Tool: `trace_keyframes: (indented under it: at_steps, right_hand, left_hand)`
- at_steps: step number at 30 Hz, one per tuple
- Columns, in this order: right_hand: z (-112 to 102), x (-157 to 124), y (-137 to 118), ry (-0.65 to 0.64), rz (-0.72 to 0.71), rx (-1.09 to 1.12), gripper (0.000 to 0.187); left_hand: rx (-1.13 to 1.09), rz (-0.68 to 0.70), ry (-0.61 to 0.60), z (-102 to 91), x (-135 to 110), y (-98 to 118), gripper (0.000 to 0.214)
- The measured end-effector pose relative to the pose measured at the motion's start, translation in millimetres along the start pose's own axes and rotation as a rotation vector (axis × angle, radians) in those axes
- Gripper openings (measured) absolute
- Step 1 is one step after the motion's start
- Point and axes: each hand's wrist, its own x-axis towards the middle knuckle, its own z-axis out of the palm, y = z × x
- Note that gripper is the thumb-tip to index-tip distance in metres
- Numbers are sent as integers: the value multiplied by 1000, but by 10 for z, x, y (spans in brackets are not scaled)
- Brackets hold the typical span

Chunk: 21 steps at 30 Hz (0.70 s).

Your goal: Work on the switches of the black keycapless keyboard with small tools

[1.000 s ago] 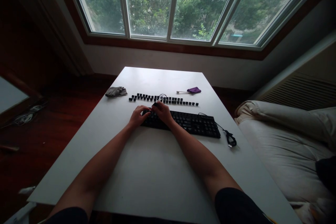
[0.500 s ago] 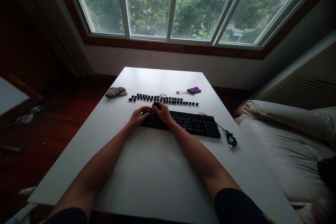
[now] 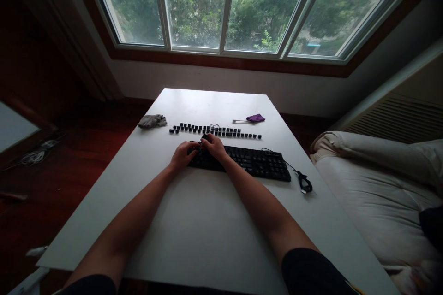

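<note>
A black keyboard [image 3: 249, 161] lies on the white table, with some of its left end hidden under my hands. My left hand [image 3: 182, 154] is curled over that left end, thumb and fingers bent against it. Beside it, my right hand [image 3: 214, 147] is closed in a pinch above the upper left keys. A small dark piece [image 3: 205, 137] shows at its fingertips, too small to name. Just beyond the keyboard, loose black keycaps [image 3: 229, 134] stand in rows. A thin wire loop [image 3: 214, 126] lies among them.
At the far left of the white table [image 3: 207, 235] sits a crumpled grey cloth [image 3: 152, 121]. A purple cloth pouch [image 3: 256, 118] and a thin stick [image 3: 239, 121] lie far right. The keyboard's coiled cable [image 3: 304, 183] rests to the right, near a padded seat [image 3: 374, 193].
My left hand has shifted slightly and its fingers have moved a little over the keyboard's left end. My right hand stays at nearly the same spot.
</note>
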Motion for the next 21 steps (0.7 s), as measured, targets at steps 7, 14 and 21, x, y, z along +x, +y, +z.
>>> trace_keyframes:
  at_steps: [7,14,21]
  right_hand:
    - [-10,-7,-9,-5,-3,16,22]
    - [8,25,50,-37,34,69,21]
    - [11,37,65,-46,69,86,23]
  left_hand:
    - [23,82,-12,-28,37,32,29]
    - [199,163,-31,-57,46,41,29]
    - [303,168,-85,-66,35,134,29]
